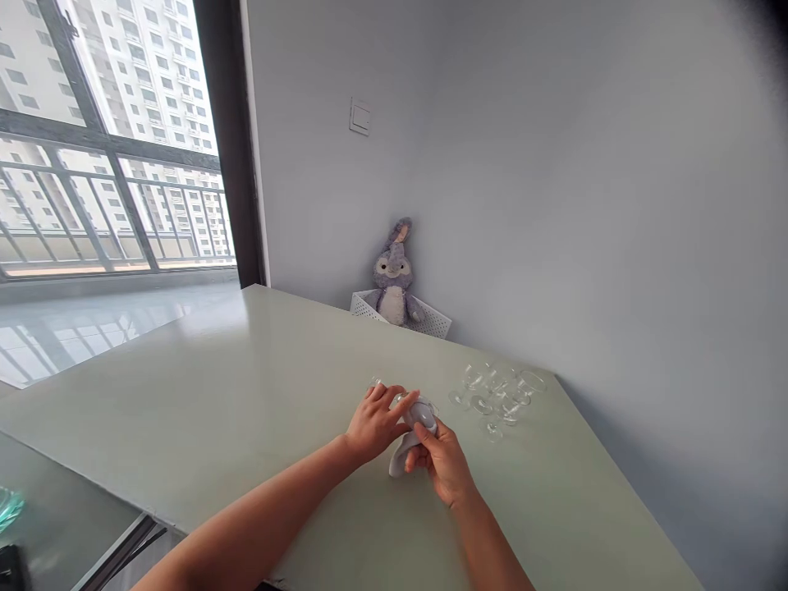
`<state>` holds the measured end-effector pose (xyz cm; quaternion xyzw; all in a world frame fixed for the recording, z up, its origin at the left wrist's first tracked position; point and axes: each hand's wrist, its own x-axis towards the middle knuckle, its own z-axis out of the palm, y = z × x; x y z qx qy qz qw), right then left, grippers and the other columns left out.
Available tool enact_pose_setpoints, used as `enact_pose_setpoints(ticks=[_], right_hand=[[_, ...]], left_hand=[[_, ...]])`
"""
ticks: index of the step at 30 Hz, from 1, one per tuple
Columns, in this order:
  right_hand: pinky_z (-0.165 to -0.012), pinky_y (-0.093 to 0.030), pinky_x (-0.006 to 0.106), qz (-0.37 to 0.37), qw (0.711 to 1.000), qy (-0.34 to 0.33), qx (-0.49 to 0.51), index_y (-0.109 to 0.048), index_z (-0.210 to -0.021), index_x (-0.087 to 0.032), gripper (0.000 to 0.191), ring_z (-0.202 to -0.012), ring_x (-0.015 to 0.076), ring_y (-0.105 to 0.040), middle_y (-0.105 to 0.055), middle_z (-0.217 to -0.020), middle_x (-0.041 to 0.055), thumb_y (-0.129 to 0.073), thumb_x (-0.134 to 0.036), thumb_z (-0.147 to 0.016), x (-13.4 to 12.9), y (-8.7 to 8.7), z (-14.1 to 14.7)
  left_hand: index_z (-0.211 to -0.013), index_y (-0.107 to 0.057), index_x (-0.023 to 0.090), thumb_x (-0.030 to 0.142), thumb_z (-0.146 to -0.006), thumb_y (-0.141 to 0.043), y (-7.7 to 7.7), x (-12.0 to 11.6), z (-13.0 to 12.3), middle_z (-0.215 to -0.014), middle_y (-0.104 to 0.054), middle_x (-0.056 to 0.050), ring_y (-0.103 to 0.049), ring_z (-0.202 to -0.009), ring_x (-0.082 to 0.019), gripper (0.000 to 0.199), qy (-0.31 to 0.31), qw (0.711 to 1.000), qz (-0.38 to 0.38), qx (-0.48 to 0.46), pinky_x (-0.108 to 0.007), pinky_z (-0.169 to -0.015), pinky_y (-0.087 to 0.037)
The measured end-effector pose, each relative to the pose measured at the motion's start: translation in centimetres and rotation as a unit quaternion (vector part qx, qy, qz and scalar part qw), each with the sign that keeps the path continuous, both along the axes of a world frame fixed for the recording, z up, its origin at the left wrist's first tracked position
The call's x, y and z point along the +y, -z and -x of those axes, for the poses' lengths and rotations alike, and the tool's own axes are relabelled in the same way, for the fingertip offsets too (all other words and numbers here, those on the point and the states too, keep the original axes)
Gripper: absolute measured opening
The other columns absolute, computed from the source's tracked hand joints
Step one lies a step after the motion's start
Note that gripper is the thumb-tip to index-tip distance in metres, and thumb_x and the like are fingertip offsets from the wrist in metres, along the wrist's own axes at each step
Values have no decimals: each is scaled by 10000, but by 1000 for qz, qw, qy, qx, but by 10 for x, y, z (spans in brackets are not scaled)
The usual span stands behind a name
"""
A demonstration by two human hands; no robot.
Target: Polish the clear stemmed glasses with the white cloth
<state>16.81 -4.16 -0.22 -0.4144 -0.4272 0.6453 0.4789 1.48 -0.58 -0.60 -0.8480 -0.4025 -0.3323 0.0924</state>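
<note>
A clear stemmed glass [423, 412] is tipped on its side between my hands above the table. My left hand [373, 427] has its fingers closed around the glass's stem side, and they hide most of the stem. My right hand [446, 461] pinches a white cloth [400, 460] against the bowl, with the thumb on top. Part of the cloth hangs below my fingers; whether some of it is inside the bowl I cannot tell. To the right of my hands, several clear stemmed glasses [482, 403] stand close together on the table.
The pale green table [264, 377] runs toward the wall corner. At its far edge, a purple plush rabbit [394, 283] sits in a white perforated basket [436, 322]. A window [111, 156] is on the left. A green translucent object [8, 507] lies at the lower left.
</note>
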Motion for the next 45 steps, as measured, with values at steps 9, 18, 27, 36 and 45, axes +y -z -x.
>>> enact_pose_setpoints(ticks=[9,18,27,36,45], right_hand=[[-496,-482,253,-30,998,-29,-50,-571,-873,-155,346,-441,128,-579,-613,-574,-15,-643,-450,-707,-1,-7,-7],[-532,-470,261,-106,986,7,-130,-588,-807,-146,346,-444,135,-579,-598,-537,-13,-611,-481,-724,-1,-17,-20],[-486,-421,244,-82,985,-81,-128,-579,-873,-126,351,-427,152,-589,-586,-542,-17,-669,-411,-688,-9,-32,-22],[-443,-410,229,-69,988,58,-128,-575,-772,-143,330,-384,124,-547,-548,-519,-38,-646,-453,-685,-4,-21,-18],[-597,-457,261,-112,966,-87,-218,-611,-884,-165,245,-493,138,-587,-591,-567,-30,-627,-318,-694,-16,-40,-23]], left_hand=[[-1163,-477,163,516,-816,-440,-2,10,9,-934,-618,-107,-561,-854,-222,497,81,994,74,16,-379,-799,-415],[-1238,-430,212,472,-829,-454,-17,-4,5,-943,-629,-86,-563,-871,-218,485,73,990,120,-4,-383,-830,-391],[-1012,-597,216,511,-822,-441,-15,9,24,-631,-598,-6,-507,-597,-128,385,132,947,288,-50,-271,-668,-398],[-1092,-568,233,467,-847,-415,-10,5,14,-840,-623,-66,-520,-830,-189,372,93,973,199,-72,-336,-786,-386],[-874,-644,194,525,-726,-571,-13,14,28,-588,-520,18,-439,-554,-94,370,173,876,430,-134,-216,-533,-336]])
